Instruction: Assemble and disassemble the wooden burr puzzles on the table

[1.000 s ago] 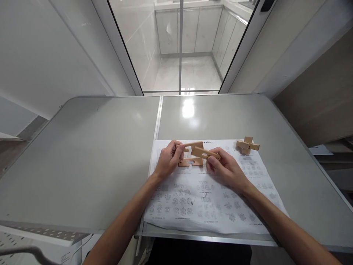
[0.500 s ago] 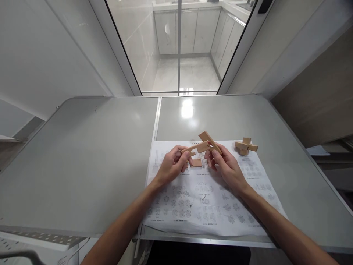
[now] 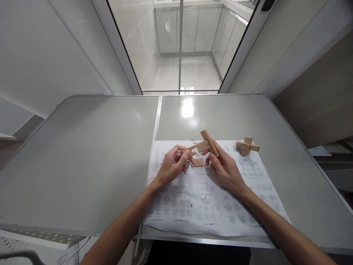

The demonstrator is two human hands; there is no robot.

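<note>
My left hand [image 3: 175, 161] pinches a notched wooden puzzle piece [image 3: 202, 146] that points up to the right. Its far end meets a second wooden puzzle piece [image 3: 210, 142], which slants across it. My right hand [image 3: 224, 163] holds this second piece by its lower part, thumb and index finger close to its bottom end. Whether the two pieces interlock, I cannot tell. Below them, a flat wooden piece [image 3: 196, 162] lies on the printed instruction sheet [image 3: 198, 221], partly behind my left fingers.
An assembled wooden cross-shaped puzzle [image 3: 247, 146] stands at the sheet's upper right corner. The grey table [image 3: 91, 158] has a metal seam [image 3: 158, 117] running toward the back. Beyond its far edge is a glass door [image 3: 168, 70].
My right hand has turned its piece, so it stands steeper and shows its narrow side. My right thumb and finger have shifted down. The left hand is nearly unchanged.
</note>
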